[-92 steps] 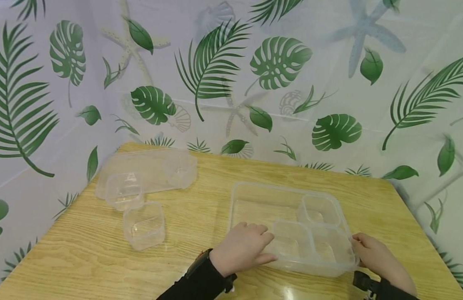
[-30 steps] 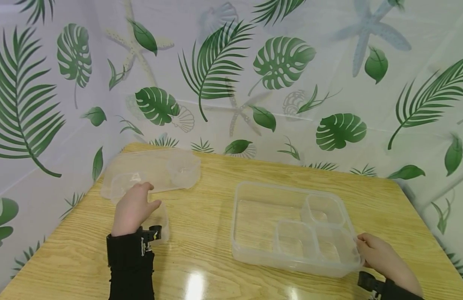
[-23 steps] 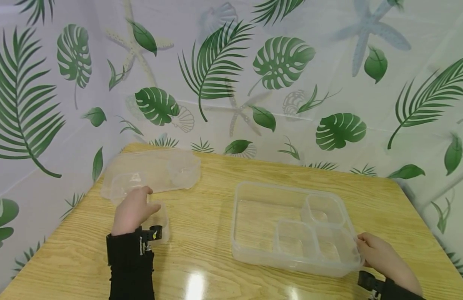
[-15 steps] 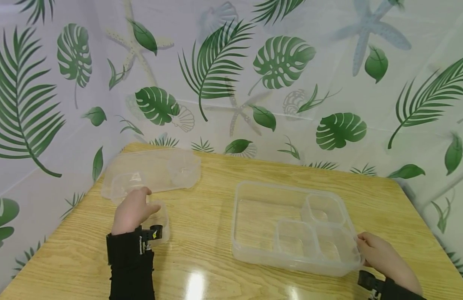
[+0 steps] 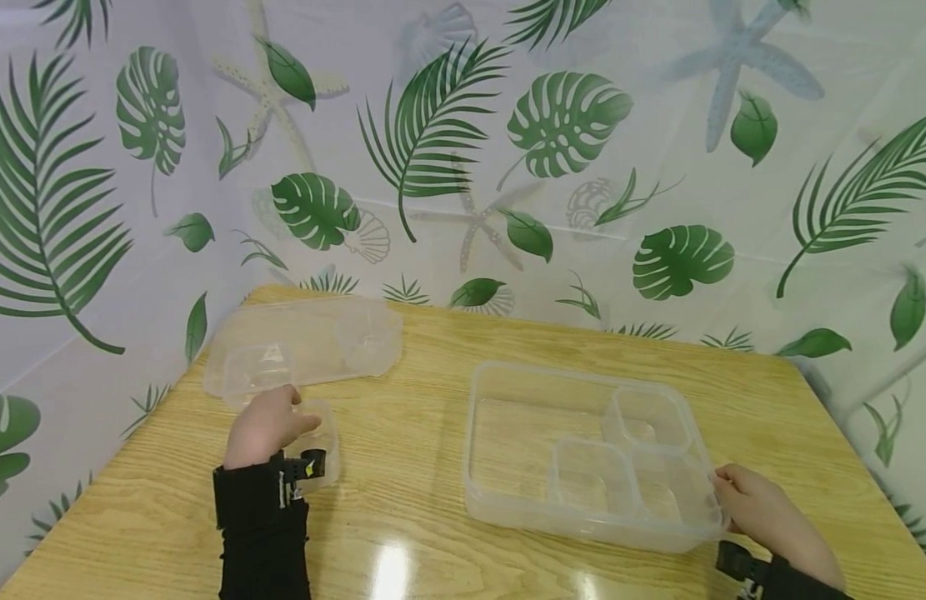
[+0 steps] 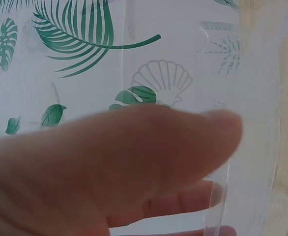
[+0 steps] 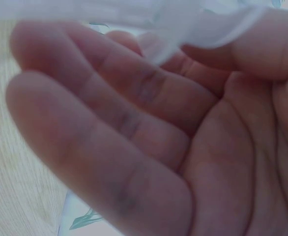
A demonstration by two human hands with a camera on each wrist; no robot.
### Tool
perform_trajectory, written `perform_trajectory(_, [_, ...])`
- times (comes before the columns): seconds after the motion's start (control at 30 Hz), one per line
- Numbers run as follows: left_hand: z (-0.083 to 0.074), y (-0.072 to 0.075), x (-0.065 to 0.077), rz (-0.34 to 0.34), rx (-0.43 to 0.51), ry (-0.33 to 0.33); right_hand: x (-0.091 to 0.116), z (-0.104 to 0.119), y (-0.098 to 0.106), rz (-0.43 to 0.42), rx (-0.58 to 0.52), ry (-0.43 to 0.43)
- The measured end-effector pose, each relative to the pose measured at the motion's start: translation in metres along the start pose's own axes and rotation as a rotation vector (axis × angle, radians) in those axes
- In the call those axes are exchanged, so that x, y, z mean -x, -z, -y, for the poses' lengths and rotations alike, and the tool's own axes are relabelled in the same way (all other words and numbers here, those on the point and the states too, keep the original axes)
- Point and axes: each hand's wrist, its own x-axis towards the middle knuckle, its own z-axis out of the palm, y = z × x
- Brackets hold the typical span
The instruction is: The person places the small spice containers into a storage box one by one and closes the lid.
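A large clear plastic box (image 5: 526, 518) stands at the right of the table. Inside it sit three small clear tubs: a back one (image 5: 653, 417), a left one (image 5: 592, 475) and a front-right one (image 5: 661, 493). My right hand (image 5: 763, 508) pinches the box's right rim; its remaining fingers spread loosely in the right wrist view. My left hand (image 5: 262, 429) is at two further small tubs, one behind (image 5: 256, 367) and one in front (image 5: 323, 442), partly covered. In the left wrist view the thumb (image 6: 183, 140) and fingertips lie against clear plastic; the hold is hidden.
A wide translucent plastic piece (image 5: 308, 312), possibly a lid, lies at the back left of the wooden table (image 5: 402, 467), bearing another small clear tub (image 5: 365, 333). A leaf-patterned cloth (image 5: 447, 125) hangs along the back and left side.
My left hand has left the large box and moved to the small tubs at left, then lowered slightly toward me. The right hand keeps its place at the rim. The tubs have not visibly moved.
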Motion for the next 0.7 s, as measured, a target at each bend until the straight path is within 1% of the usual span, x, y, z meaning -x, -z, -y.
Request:
perform_trajectory(0.13, [0.000,0.001,0.000,-0.010,-0.010,-0.014,0.000,0.000,0.000,0.007,0.002,-0.002])
perform_trajectory(0.23, [0.000,0.001,0.002,-0.043,0.003,-0.014,0.001,0.001,0.001,0.012,0.002,-0.004])
perform_trajectory(0.4, [0.001,0.001,0.002,-0.126,0.018,-0.020,-0.001,-0.001,0.001,0.018,-0.003,-0.005])
perform_trajectory(0.53, [0.000,0.000,0.000,-0.183,0.006,-0.041,-0.008,-0.011,0.000,0.018,0.000,0.005])
perform_trajectory(0.7, [-0.001,-0.001,-0.002,-0.252,0.025,-0.043,-0.005,-0.007,0.000,0.015,0.002,0.001])
